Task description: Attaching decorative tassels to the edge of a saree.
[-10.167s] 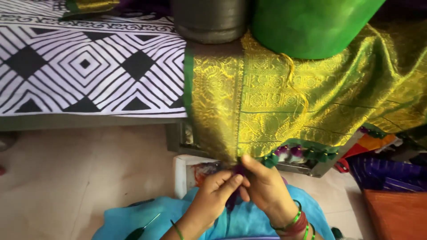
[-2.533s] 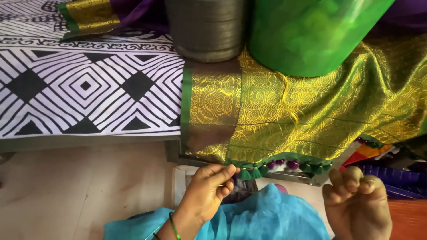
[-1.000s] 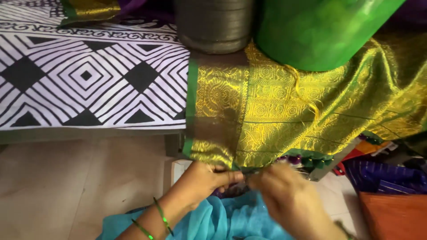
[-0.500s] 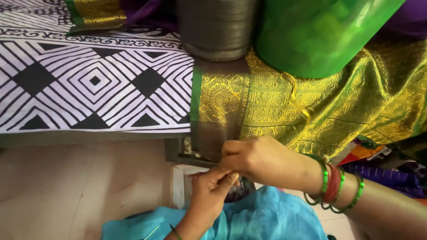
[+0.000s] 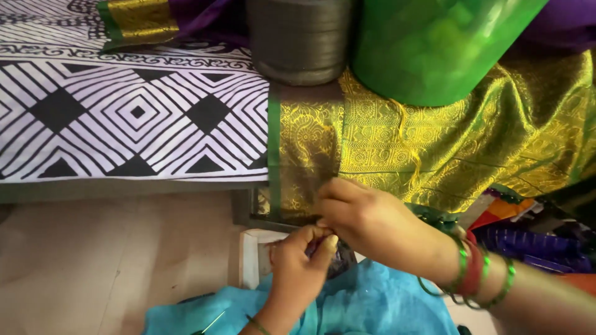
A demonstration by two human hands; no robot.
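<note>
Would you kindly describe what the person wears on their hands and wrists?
Both hands are bare, no gloves or rings visible. The right hand has several thin green bangles and a red one at the wrist. The left hand has a thin green bangle. No sleeves show.

Right hand (image 5: pixel 372 226) perhaps hides the fabric's hem (image 5: pixel 310 211).

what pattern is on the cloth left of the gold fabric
Black-and-white nested diamonds on the cloth, clearest in the head view.
</note>
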